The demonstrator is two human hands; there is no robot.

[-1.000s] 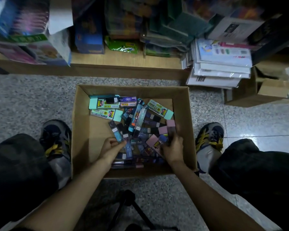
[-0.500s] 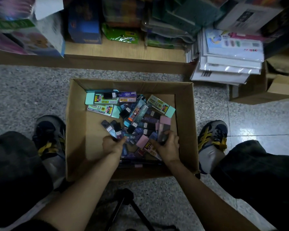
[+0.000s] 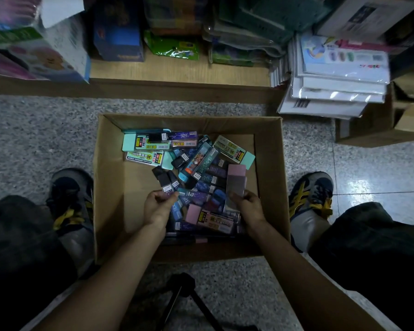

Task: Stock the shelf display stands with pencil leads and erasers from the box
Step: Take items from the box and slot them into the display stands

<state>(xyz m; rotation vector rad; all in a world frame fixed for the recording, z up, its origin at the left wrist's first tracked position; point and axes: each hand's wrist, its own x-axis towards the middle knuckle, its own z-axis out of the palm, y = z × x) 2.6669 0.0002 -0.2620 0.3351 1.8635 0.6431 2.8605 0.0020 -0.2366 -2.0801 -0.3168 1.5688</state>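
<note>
Left hand [image 3: 157, 207] fingers pinch dark lead cases [image 3: 166, 180]; right hand [image 3: 249, 206] fingers pinch a pink pack [image 3: 236, 180]; both point toward the far wall of the box [image 3: 189, 119].

One head-worn view — looking steeply down, close over the box [image 3: 268, 187] on the floor [image 3: 46, 139].

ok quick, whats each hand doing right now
Left hand: grips a few small dark packs.
Right hand: holds a pink pack.
</note>
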